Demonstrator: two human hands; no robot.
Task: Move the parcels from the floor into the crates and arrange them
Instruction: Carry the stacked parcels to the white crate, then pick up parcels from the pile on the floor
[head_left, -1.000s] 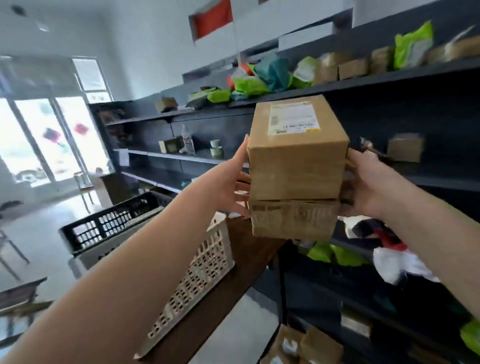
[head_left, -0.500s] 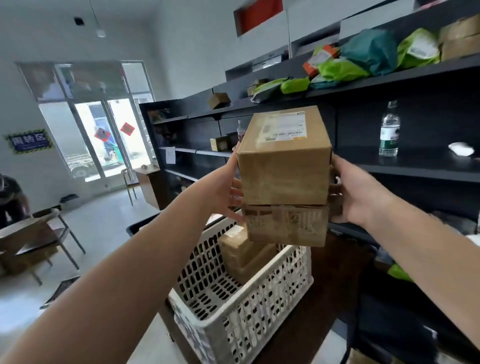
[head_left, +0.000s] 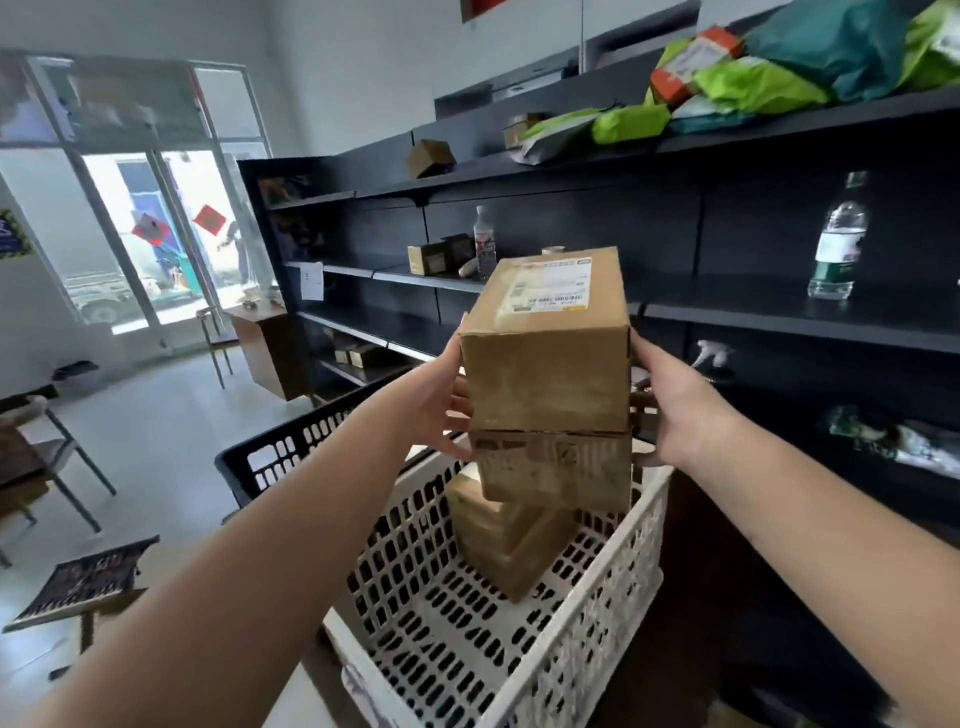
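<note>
1. Your left hand (head_left: 441, 400) presses flat against the left side of the two stacked parcels, fingers spread across the seam between them. Your right hand (head_left: 670, 410) clamps the opposite side the same way. Neither hand curls round anything; the stack is held by squeeze alone.

2. The upper parcel (head_left: 545, 358), label up, sits squarely on the lower parcel (head_left: 553, 470), and both hang in the air.

3. What changed: a second ago the stack was in front of the shelves with the crates off to your left. Half a second ago the white crate (head_left: 571, 639) came under your hands. Now the stack is lower, just above its far end.

4. Inside, a parcel already in the crate (head_left: 506, 545) lies directly below and slightly left of your load. The black crate (head_left: 270, 457) stands just behind.

5. Judgement: you are at the lowering step. The open floor of the crate is nearer you, so bring the stack back before letting go, or it could land tilted.
</note>
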